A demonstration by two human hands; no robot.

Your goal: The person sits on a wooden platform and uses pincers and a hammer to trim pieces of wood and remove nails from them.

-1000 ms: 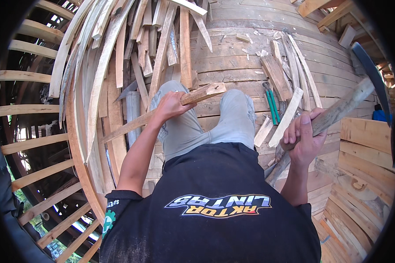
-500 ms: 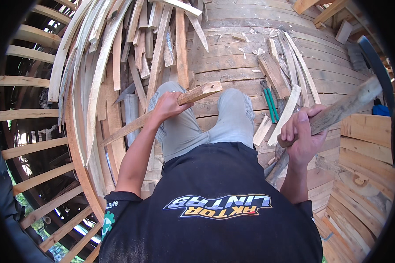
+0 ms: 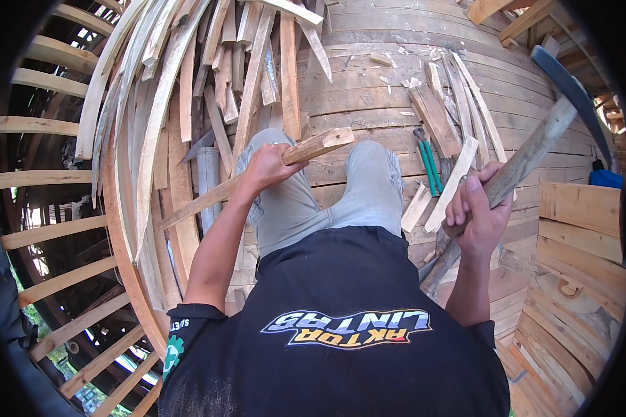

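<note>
Wooden stick (image 3: 257,177) lies slanted across the person's lap, gripped near its upper end by the left hand (image 3: 266,167); the right hand (image 3: 476,208) is clamped around a long grey tool handle (image 3: 528,156) raised beside the knee.

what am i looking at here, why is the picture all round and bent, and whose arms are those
There is no machine here. A person wears a wide fisheye camera on the head, looking down, so you see their own black shirt, grey trousers and both forearms; that lens bends straight edges near the rim. The left hand grips a long pale wooden stick lying across the knees. The right hand is closed around the thick grey wooden handle of a tool, whose dark blade points up and away. Below is a curved floor of wooden planks, littered with pale wooden offcuts and a pair of green-handled pliers. Bent wooden strips are stacked on the left.
</note>
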